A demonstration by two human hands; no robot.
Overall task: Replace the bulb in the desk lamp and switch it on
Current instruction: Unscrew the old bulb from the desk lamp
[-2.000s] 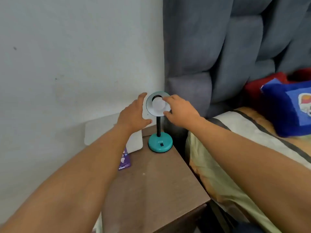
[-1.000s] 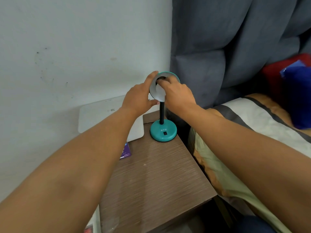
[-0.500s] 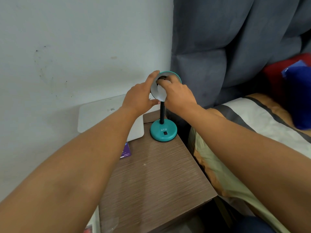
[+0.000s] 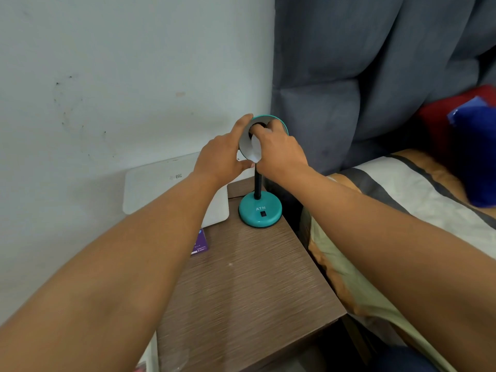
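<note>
A teal desk lamp (image 4: pixel 259 210) stood at the far right corner of a brown wood-grain bedside table (image 4: pixel 249 285), its round base marked "ATN" with a small dark switch below the letters. A black neck rose from the base to the lamp shade (image 4: pixel 245 145), which was tipped to face the camera so its white inside showed.

The left hand (image 4: pixel 222 157) clasped the shade from the left, index finger along the upper rim and thumb under the lower edge. The right hand (image 4: pixel 279 151) reached into the shade, fingers closed around the white bulb (image 4: pixel 255 149). Only a sliver of the bulb showed beside the knuckles; the socket was a dark patch behind the fingertips, and whether the bulb was seated in it could not be told.

A white flat device (image 4: pixel 166 186) leaned against the wall at the table's far left edge, partly hidden by the left forearm. A purple packet (image 4: pixel 200 244) lay near the left edge, mostly covered by that forearm, its print too small to read. Right of the table were a grey padded headboard (image 4: pixel 362 76) and a striped pillow (image 4: pixel 402 189), while a blue cushion (image 4: pixel 475 154) was cut off by the frame.
</note>
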